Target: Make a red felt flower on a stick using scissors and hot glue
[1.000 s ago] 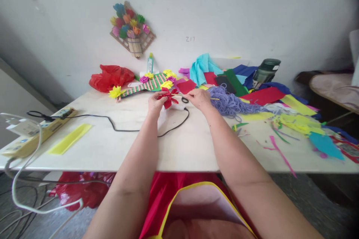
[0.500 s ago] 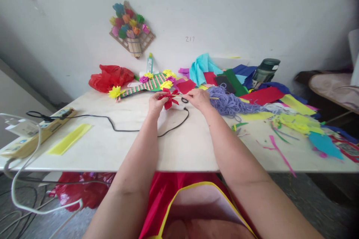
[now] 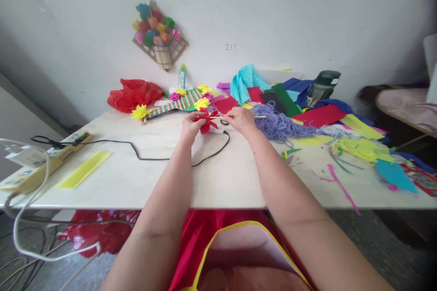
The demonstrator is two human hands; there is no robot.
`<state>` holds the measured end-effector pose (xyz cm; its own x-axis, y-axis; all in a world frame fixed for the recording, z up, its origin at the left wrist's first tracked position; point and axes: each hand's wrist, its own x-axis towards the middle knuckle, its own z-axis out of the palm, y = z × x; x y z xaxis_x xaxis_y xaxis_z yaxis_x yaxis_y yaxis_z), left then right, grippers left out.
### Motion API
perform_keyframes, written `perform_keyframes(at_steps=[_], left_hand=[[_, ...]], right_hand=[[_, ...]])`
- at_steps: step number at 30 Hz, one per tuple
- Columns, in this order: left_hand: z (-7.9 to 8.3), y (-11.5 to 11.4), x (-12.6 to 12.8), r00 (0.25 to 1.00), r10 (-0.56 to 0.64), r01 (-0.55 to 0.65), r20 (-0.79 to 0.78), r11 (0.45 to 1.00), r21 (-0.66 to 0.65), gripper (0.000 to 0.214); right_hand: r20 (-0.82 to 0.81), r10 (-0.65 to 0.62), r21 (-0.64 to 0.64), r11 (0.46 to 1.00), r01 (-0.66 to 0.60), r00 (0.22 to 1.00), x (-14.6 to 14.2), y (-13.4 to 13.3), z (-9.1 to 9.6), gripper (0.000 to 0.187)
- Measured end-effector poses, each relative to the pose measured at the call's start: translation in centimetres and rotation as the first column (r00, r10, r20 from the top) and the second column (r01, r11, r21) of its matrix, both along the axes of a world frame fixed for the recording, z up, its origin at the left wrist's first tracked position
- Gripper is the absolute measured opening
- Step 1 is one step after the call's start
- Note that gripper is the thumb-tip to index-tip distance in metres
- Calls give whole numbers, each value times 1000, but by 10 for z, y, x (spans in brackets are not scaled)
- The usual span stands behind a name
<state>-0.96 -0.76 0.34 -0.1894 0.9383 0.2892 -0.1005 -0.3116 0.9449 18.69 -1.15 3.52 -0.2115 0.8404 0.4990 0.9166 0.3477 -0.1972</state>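
Observation:
Over the middle of the table, my left hand (image 3: 191, 124) pinches a red paper flower (image 3: 208, 121) with pointed petals. My right hand (image 3: 241, 119) is closed around a thin wooden stick (image 3: 260, 117), whose far part lies across the flower and whose other end sticks out to the right. Just behind the flower lies a green and pink striped piece (image 3: 180, 102) trimmed with yellow and purple paper flowers. Beside my right hand sits a heap of lilac yarn (image 3: 278, 122). The black handle loops of what may be scissors (image 3: 224, 122) show between my hands.
A black cable (image 3: 153, 159) crosses the table from a power strip (image 3: 51, 159) at left. A yellow paper strip (image 3: 83, 169) lies near it. Coloured paper sheets and scraps (image 3: 322, 116) and a dark bottle (image 3: 323, 88) are at right. A red plastic bag (image 3: 134, 94) stands at back left.
Both hands keep their places with the flower and stick. The stick and petals have turned slightly; otherwise little differs.

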Motion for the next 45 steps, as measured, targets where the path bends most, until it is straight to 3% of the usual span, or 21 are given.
perform_keyframes(at_steps=[9,15,36,45], left_hand=[[7,-5,2,997,-38,45,69,994,-104,50],[4,-2,2,998,-7,14,62,993,-121,53],[0,5,4,987,113,-113,113,994,-6,48],[-4,11,8,980,172,-172,98,985,-1,49]], right_hand=[[44,0,6,1000,-1,999,-1,-2,3,28],[80,-8,-7,1000,8,997,-3,-5,6,29],[202,-36,-91,994,55,979,-24,-29,26,38],[197,-35,-136,989,63,980,-37,-31,25,39]])
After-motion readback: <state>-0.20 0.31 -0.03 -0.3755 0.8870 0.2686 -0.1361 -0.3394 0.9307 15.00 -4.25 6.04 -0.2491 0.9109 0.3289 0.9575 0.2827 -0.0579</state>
